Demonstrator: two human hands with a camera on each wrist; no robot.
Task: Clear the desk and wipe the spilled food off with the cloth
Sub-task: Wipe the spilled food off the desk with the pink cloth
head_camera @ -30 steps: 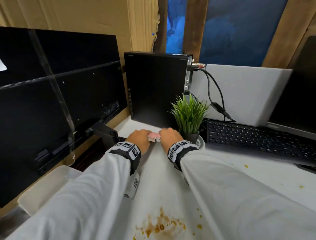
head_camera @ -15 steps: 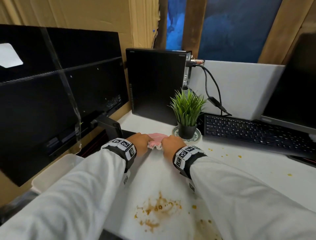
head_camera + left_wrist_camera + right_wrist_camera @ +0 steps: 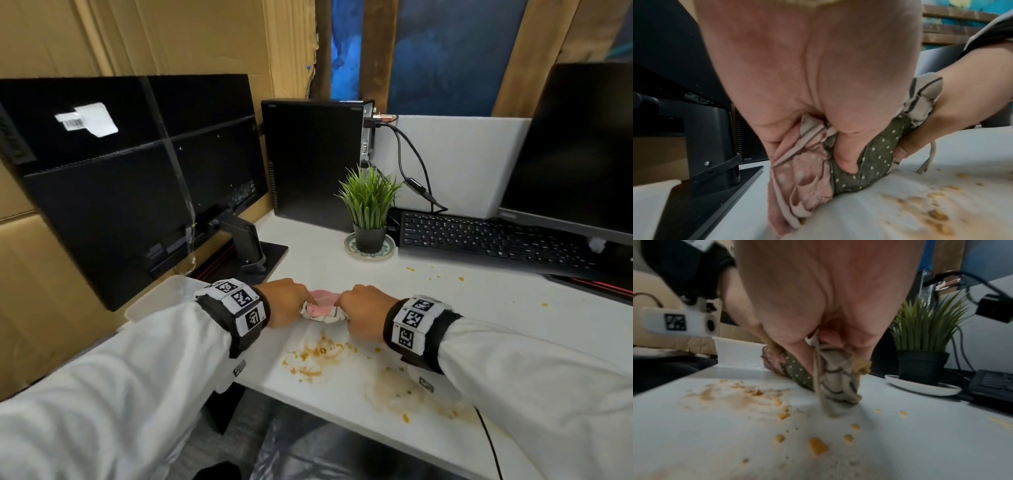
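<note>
A bunched patchwork cloth (image 3: 322, 306) of pink, green dotted and striped patches sits on the white desk (image 3: 335, 260), gripped at both ends. My left hand (image 3: 287, 301) curls round its pink end (image 3: 807, 175). My right hand (image 3: 363, 310) clenches the striped end (image 3: 838, 386). The cloth touches the desk just behind an orange-brown food smear (image 3: 318, 354) with crumbs (image 3: 818, 447). A second, fainter smear (image 3: 407, 394) lies under my right forearm.
A potted plant (image 3: 369, 209) on a saucer stands behind the hands, a black keyboard (image 3: 486, 236) to its right. A monitor's back (image 3: 137, 178) and stand (image 3: 246, 240) are at left, a black PC tower (image 3: 311, 157) behind. A white tray (image 3: 154, 301) lies beside my left forearm.
Both hands have pulled the cloth back from beside the plant toward the near edge, down to the rim of the food smear.
</note>
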